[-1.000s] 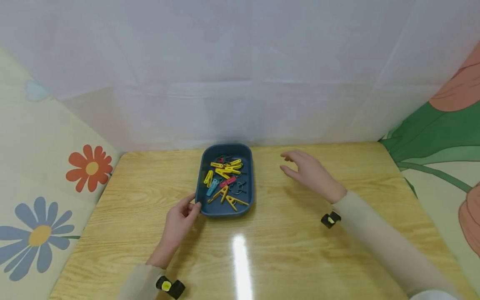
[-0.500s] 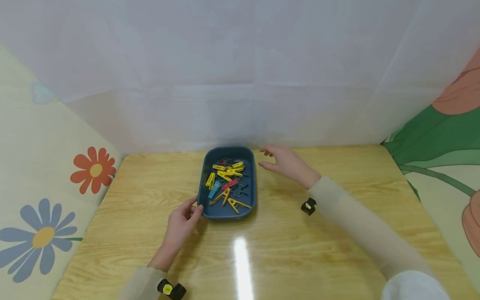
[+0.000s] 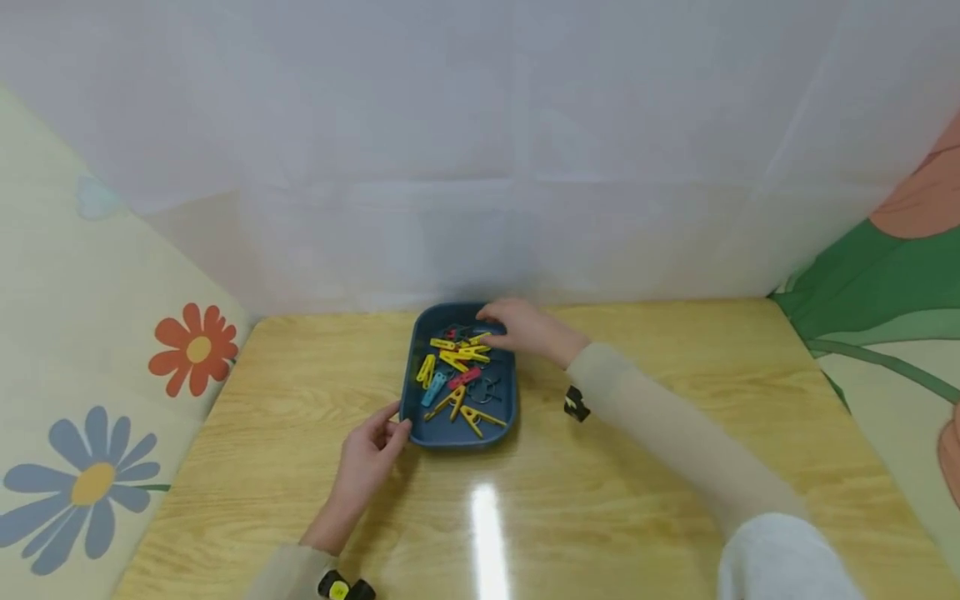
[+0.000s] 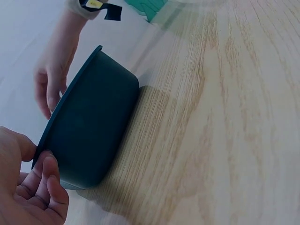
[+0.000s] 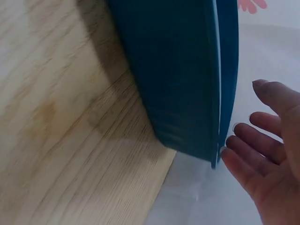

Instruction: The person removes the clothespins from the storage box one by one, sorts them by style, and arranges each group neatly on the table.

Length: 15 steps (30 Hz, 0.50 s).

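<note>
A dark blue plastic tray [image 3: 439, 432] stands near the table's far edge. Inside lie several yellow clothespins [image 3: 453, 361], a light blue clothespin [image 3: 433, 389], a pink-red clothespin [image 3: 464, 377] and dark pieces [image 3: 484, 389] whose kind is hard to make out. My left hand [image 3: 366, 458] pinches the tray's rim at the near left corner, fingers under and thumb on top. Over the far right rim reaches my right hand [image 3: 531, 331], thumb and fingers apart above the yellow clothespins. In the right wrist view that hand [image 5: 274, 150] holds nothing; its fingers are by the rim.
The wooden table [image 3: 637, 500] stretches around the tray. A white sheet [image 3: 390, 167] hangs just behind its far edge. Flower-patterned panels stand at the left [image 3: 60, 317] and right [image 3: 900, 317]. A small black device is strapped to each wrist.
My right hand has moved left from the table's right side to above the tray's far right rim. The left hand keeps its pinch, and the tray stays put.
</note>
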### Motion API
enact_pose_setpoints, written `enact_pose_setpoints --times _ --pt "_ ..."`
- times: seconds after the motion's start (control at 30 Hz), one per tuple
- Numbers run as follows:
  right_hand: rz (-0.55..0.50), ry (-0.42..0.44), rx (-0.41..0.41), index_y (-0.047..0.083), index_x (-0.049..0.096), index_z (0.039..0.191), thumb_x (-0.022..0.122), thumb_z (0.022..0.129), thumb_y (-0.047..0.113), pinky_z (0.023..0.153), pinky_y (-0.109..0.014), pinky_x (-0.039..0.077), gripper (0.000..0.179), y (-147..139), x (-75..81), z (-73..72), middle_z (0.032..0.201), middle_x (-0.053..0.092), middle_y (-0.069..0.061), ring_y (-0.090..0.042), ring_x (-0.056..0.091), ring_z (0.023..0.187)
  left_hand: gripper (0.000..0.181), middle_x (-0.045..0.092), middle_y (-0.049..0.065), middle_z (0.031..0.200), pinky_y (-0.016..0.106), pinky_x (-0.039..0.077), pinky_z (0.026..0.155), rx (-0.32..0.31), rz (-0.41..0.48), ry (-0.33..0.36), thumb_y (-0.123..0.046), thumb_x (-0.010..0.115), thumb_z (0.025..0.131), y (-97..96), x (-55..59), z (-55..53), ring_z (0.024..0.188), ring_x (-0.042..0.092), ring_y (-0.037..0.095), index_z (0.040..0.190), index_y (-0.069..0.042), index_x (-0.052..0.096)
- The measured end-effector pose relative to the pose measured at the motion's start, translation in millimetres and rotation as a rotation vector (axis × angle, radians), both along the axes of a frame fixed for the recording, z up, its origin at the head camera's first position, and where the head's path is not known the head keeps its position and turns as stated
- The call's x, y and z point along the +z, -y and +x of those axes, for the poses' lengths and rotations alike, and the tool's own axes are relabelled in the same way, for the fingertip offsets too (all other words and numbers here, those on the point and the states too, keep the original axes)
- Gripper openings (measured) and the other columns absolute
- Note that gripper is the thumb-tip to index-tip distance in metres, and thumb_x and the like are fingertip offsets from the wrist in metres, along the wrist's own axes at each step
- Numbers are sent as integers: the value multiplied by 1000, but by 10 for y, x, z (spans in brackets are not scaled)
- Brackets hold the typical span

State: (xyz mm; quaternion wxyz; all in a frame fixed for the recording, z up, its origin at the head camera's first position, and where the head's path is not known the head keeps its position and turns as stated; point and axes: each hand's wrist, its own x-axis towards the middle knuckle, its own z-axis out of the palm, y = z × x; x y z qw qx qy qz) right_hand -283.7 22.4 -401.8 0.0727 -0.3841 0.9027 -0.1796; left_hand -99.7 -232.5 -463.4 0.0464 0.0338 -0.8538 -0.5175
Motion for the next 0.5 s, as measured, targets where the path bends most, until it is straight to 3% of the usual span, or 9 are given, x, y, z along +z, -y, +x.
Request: enact_pose_setpoints --times 0.23,0.5 --pt "91 56 19 2 61 142 67 104 29 108 -41 47 47 188 -37 -109 138 63 -15 -29 60 126 39 69 12 84 21 45 56 -3 9 12 -7 64 102 -26 -10 15 63 54 5 138 9 60" --pt "223 -2 60 3 63 139 67 104 31 107 -40 48 45 319 -85 -216 133 64 -16 -29 62 122 42 67 11 86 22 44 54 -2 24 40 -11 64 104 -35 -14 41 63 53 8 140 9 58"
